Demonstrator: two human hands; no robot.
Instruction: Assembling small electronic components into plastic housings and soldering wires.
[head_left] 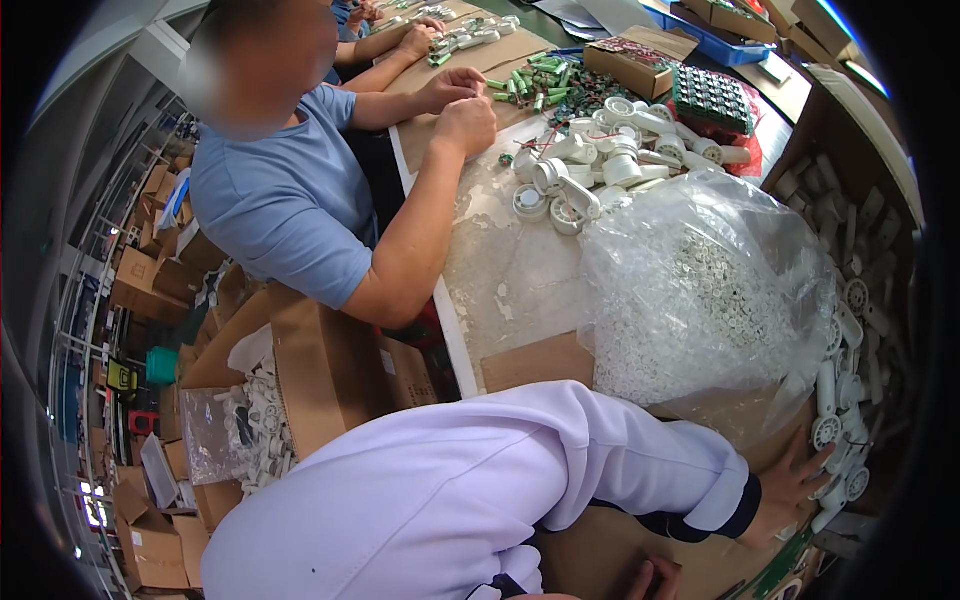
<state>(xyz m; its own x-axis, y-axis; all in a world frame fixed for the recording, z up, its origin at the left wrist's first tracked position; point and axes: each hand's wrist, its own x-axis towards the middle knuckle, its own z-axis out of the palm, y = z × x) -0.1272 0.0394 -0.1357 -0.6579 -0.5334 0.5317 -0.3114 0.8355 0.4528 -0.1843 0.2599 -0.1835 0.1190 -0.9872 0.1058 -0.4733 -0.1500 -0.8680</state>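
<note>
My left hand [778, 500], at the end of a pale lavender sleeve with a dark cuff, reaches to the right with its fingers spread. Its fingertips are at the edge of a heap of white plastic housings [850, 400], each with a round grilled end and a handle; whether they touch is unclear. No part shows in this hand. My right hand [655, 580] is low at the bottom edge, over the brown cardboard. Only some of its fingers show, and what they hold, if anything, is hidden. Beyond my left sleeve lies a clear plastic bag [700, 290] full of small whitish pieces.
A co-worker in a blue T-shirt [290, 190] sits at the table's left edge, hands together over it. White housings [600, 160], green cylindrical cells [540, 80] and a dark gridded stack [712, 100] lie farther off. A large carton [915, 150] stands right; an open carton [320, 350], left.
</note>
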